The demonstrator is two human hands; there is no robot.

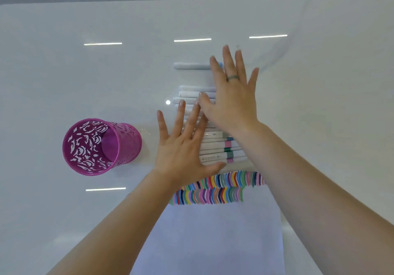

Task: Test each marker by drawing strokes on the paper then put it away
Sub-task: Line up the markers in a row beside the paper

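Several white markers (213,149) lie side by side in a row on the white table, above a sheet of paper (213,232) whose top edge carries two rows of short coloured strokes (215,189). One marker (191,65) lies apart, farther back. My left hand (183,146) rests flat with spread fingers on the left ends of the row. My right hand (232,95) lies flat over the right part of the row, a ring on one finger; its fingertips reach the far marker. Neither hand grips anything.
A magenta perforated metal pen cup (100,146) stands upright and looks empty, to the left of my left hand. The glossy white table (85,72) reflects ceiling lights; its far edge runs along the top of the view.
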